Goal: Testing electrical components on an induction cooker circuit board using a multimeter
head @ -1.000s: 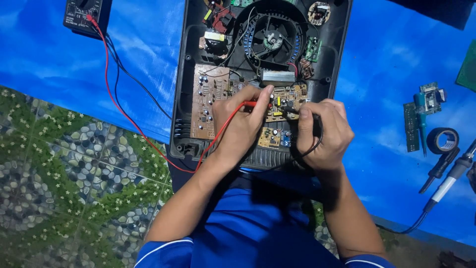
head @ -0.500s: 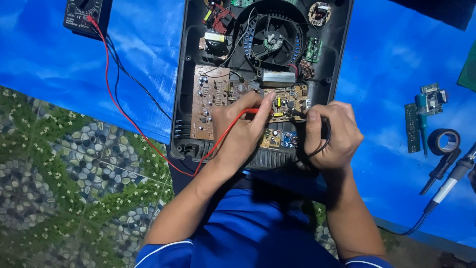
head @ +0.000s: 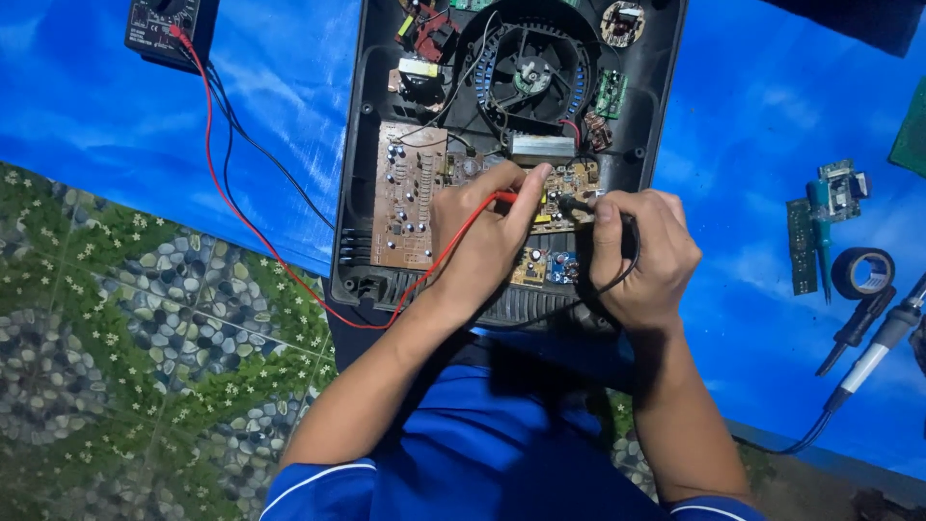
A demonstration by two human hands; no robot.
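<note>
Left hand (head: 482, 241): fingers pinched closed on a red probe (head: 513, 197), tip down on the brown circuit board (head: 405, 207). Right hand (head: 641, 256): fingers curled tight round a black probe (head: 571, 205), tip touching the same board just beside the red one. Board sits inside an open black casing (head: 666, 87), under both hands. Beyond the fingertips: round fan (head: 529, 72). Far left: meter (head: 164, 24), red wire (head: 227, 193) trailing. Well right: tape roll (head: 861, 272), soldering iron (head: 883, 342).
</note>
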